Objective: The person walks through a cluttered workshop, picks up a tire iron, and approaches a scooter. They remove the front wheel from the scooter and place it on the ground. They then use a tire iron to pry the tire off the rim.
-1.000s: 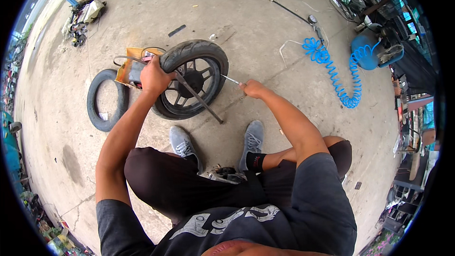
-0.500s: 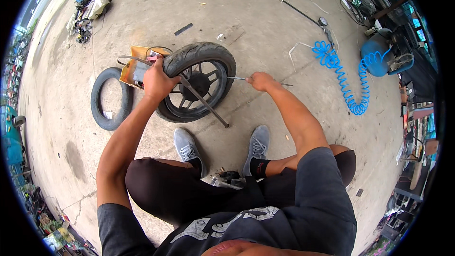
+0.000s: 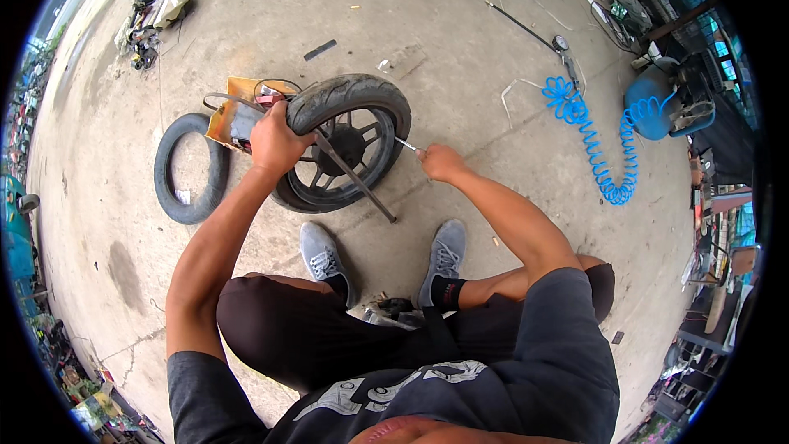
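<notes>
A motorcycle wheel (image 3: 341,148) with a black tyre (image 3: 374,90) and dark spoked rim stands tilted on the concrete in front of my feet. My left hand (image 3: 278,140) is closed on the left side of the tyre. Its thumb lies against the upper end of a long metal bar (image 3: 353,174), which slants across the spokes. In my right hand (image 3: 442,163) is a slim metal tyre lever (image 3: 406,145), its tip at the right edge of the rim. My right fingers wrap round the lever and hide most of it.
Behind my left hand sits a yellow box (image 3: 238,86) of tools. An inner tube (image 3: 191,168) lies to the left. At the right, a coiled blue air hose (image 3: 604,173) joins a gauge (image 3: 560,43) and a blue tank (image 3: 649,107). A flat dark strip (image 3: 320,50) lies beyond the wheel.
My right hand has shifted slightly left and down, and the lever has turned from nearly level to slanting up toward the rim. My left hand keeps its hold on the tyre.
</notes>
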A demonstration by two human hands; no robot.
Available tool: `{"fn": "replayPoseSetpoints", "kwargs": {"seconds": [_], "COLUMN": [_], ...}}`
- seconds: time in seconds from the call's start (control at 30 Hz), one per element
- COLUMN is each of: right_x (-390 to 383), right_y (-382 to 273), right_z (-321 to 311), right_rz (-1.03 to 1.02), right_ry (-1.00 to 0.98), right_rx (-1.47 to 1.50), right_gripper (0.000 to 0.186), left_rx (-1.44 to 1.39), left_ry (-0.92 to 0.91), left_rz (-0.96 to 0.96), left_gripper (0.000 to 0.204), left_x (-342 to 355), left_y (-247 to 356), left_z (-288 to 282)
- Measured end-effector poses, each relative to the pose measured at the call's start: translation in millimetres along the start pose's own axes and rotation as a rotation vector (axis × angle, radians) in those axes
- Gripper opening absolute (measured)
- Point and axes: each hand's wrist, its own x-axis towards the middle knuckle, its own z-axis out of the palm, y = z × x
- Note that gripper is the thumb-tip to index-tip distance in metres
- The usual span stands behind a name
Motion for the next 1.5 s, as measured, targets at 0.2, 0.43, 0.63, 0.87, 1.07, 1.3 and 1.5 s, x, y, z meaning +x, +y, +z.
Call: {"fn": "replayPoseSetpoints", "kwargs": {"seconds": [0.2,0.43,0.63,0.87,1.07,1.3,1.5], "right_x": [-13.9,2.6,-11.9,-34.4,-64.0,-49.3,-63.9], "right_y": [-26.7,-48.3,-111.3,-126.6,-141.1,-125.5,-110.1], "right_z": [-23.3,36.7,69.1,71.4,67.4,80.8,114.9], "right_rz": [0.012,0.390,0.536,0.547,0.225,0.019,0.081], "right_ry": [0.003,-0.167,-0.014,0.020,0.290,0.247,0.290], "right_rx": [-0.012,0.986,1.548,1.891,1.518,0.927,0.624], "right_gripper": [0.044,0.033,0.034,0.030,0.028,0.051,0.058], "left_rx": [-0.002,0.082,0.091,0.100,0.116,0.117,0.117], "left_ry": [0.023,-0.026,-0.048,-0.061,-0.083,-0.096,-0.105], "left_rz": [0.014,-0.034,-0.039,0.001,-0.007,-0.032,-0.042], "left_gripper": [0.055,0.065,0.065,0.061,0.060,0.059,0.063], "left_x": [-10.0,-10.0,-12.7,-6.7,-3.3,-3.6,0.2], "left_y": [5.6,15.4,24.0,30.3,31.6,39.2,28.0], "left_z": [-5.2,-3.4,-2.4,-2.1,-0.8,-1.3,0.4]}}
